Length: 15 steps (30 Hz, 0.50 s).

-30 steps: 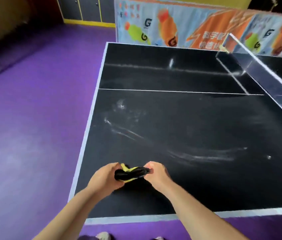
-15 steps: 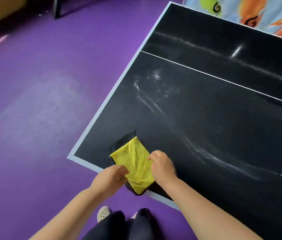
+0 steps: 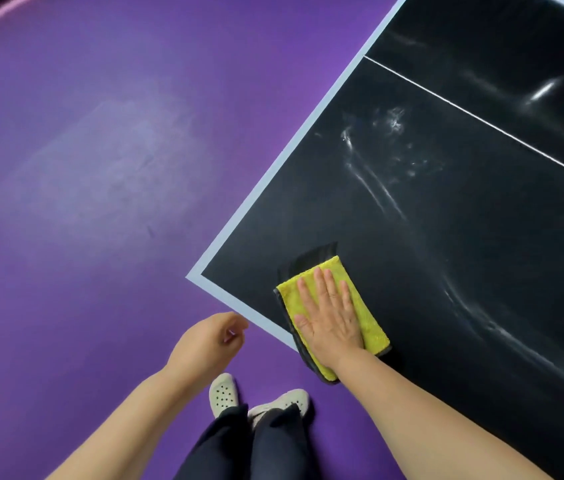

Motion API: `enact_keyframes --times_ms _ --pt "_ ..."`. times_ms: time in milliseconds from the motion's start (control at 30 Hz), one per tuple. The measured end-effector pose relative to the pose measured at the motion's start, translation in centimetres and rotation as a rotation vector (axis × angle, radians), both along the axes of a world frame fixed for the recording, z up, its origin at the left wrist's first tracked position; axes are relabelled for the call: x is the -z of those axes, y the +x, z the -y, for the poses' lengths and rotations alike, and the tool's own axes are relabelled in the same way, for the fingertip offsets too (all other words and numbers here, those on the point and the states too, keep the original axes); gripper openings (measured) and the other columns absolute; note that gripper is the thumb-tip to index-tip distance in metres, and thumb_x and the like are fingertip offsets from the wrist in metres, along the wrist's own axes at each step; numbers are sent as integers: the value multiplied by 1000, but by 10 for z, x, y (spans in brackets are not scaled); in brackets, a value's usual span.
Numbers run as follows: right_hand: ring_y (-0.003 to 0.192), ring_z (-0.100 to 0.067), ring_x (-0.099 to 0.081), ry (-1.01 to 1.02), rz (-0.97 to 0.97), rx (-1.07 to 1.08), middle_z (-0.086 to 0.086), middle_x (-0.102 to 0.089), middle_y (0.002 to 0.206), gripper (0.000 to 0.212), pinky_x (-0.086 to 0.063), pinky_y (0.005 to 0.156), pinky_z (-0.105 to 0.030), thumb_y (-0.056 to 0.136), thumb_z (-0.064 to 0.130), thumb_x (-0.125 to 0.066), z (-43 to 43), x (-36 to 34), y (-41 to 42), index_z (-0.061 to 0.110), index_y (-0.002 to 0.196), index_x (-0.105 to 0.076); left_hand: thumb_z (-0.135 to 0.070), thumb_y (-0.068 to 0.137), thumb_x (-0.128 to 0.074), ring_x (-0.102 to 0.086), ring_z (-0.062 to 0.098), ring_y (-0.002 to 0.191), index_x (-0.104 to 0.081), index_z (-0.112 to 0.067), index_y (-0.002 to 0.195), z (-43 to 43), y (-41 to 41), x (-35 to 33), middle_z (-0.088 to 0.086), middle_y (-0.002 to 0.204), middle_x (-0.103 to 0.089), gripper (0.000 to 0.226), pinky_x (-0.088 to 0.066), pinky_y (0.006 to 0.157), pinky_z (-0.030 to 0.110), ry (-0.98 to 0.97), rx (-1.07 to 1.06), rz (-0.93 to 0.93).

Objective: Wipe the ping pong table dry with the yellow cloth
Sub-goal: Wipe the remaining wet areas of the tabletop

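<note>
I note right hand (image 3: 331, 317) flat on yellow cloth (image 3: 369, 323). Fingers (image 3: 318, 282) straight, slightly spread, pressing cloth onto desk (image 3: 447, 271). Cloth folded; dark underside shows beyond fingertips and along thumb side. Near end overhangs desk edge under wrist. Left hand (image 3: 208, 341) off desk, left of right thumb, just beside pale border; its fingers loosely curled, holding nothing. Wet streaks (image 3: 374, 181) lie well ahead of right fingertips. Purple floor (image 3: 100, 168) below left hand.

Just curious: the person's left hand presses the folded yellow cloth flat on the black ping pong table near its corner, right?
No: the right hand presses the folded yellow cloth flat on the black ping pong table near its corner, as the head view shows; the left hand hangs free.
</note>
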State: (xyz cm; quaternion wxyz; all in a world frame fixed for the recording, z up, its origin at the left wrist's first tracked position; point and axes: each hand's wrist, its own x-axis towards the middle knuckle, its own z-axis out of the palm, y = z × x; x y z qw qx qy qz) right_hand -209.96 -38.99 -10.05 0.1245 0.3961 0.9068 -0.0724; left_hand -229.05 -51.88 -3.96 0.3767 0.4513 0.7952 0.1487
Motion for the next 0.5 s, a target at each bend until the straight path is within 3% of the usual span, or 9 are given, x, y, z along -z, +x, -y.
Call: enact_keyframes --times_ms 100,200,267,333,400,500 --pt "152 -28 1 -8 22 -100 -16 -20 159 69 -9 117 -50 95 48 -25 20 -10 -21 16 156 -14 -24 94 -50 -58 6 91 -61 -27 112 15 -20 -9 -16 100 -61 22 -44 75 20 -18 -11 19" --pt "151 -27 -1 -62 56 -201 -14 -15 162 68 -9 117 -50 94 52 -21 32 -10 -72 22 155 -16 -24 93 -51 -59 7 93 -61 -28 112 22 -48 -14 -15 102 -62 22 -46 77 22 -18 -60 25" --pt "147 -23 25 -88 86 -301 -9 14 163 73 12 119 -48 90 59 -3 36 -23 -108 28 155 5 -24 92 -51 -58 5 91 -61 -29 111 29 -67 -28 -17 100 -62 22 -45 74 21 -7 -108 7" --pt "137 -19 44 -115 118 -376 -2 41 151 75 27 113 -46 81 64 11 32 -36 -138 34 148 23 -24 92 -52 -58 4 89 -61 -31 109 36 -85 -41 -19 98 -61 20 -45 73 21 1 -161 -10" --pt "137 -18 44 -127 129 -422 1 43 149 75 28 112 -46 80 66 9 24 -39 -156 37 147 25 -23 91 -52 -58 4 89 -61 -31 107 38 -100 -42 -19 97 -61 20 -46 75 23 1 -229 -13" --pt "144 -17 32 -113 75 -479 1 23 159 71 19 117 -45 88 65 -8 12 -33 -162 39 150 17 -23 91 -52 -58 5 88 -61 -31 107 35 -110 -39 -18 97 -61 20 -47 75 24 -8 -262 -23"
